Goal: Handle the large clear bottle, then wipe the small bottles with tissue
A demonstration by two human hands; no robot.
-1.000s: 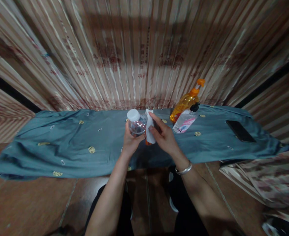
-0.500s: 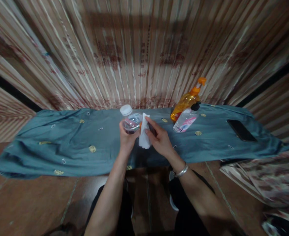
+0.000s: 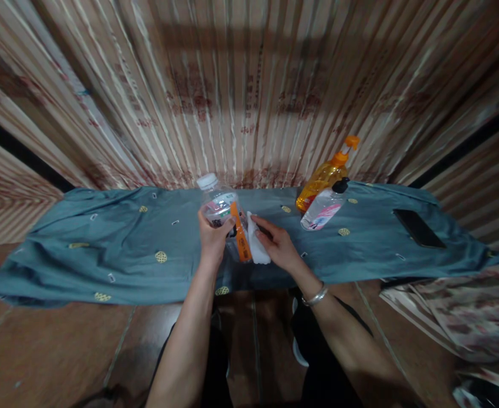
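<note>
My left hand (image 3: 213, 235) is wrapped round a clear plastic bottle (image 3: 222, 202) with a white cap and a label with an orange strip. The bottle is tilted, its cap toward the upper left. A folded white cloth or tissue (image 3: 257, 247) is pinched in my right hand (image 3: 278, 245), close against the right side of the bottle. Whether the cloth touches the bottle is hard to tell.
Right of my hands stand an amber pump bottle (image 3: 319, 182) with an orange top and a clear bottle (image 3: 323, 211) with a black cap. A dark phone (image 3: 419, 228) lies further right on the teal cloth-covered table (image 3: 130, 243). Curtains hang behind.
The held bottle has turned so that its orange label strip shows, and its cap has moved left. My right hand and the white cloth have shifted slightly right and down.
</note>
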